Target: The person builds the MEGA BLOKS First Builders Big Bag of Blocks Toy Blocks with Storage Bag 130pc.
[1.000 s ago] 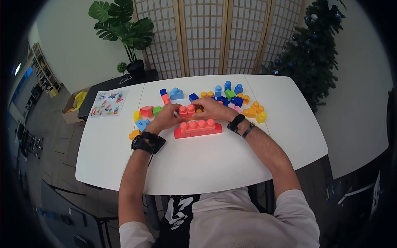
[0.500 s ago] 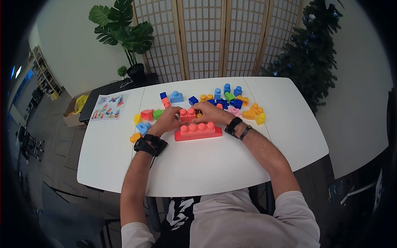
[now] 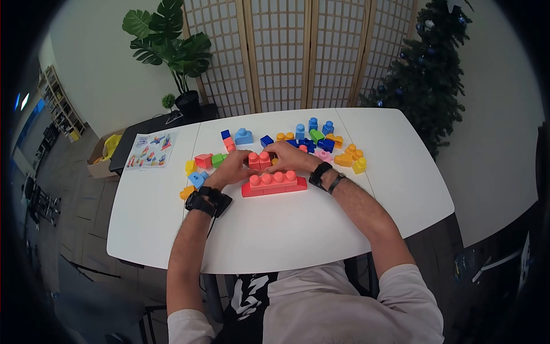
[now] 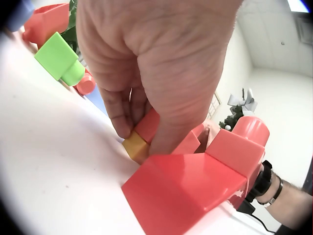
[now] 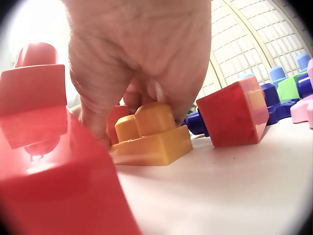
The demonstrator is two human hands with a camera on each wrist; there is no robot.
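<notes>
In the head view, my left hand and right hand meet around a pair of red building blocks with round studs. Left fingers and thumb pinch them from the left. From the right, my other thumb and fingers hold the same blocks. Beneath them, an orange block rests on the table, partly covered by my fingers; its two studs show at the right. Just nearer to me lies a long red block row with sloped ends and several studs on top.
The white table carries loose blocks around my hands. To the left are a green block, a red block and a light blue block. Blue, pink and yellow blocks lie at the right. A printed sheet lies far left.
The head view has shifted slightly. Both hands stay at the red blocks, with only small finger movements; the long red row keeps its place on the table.
</notes>
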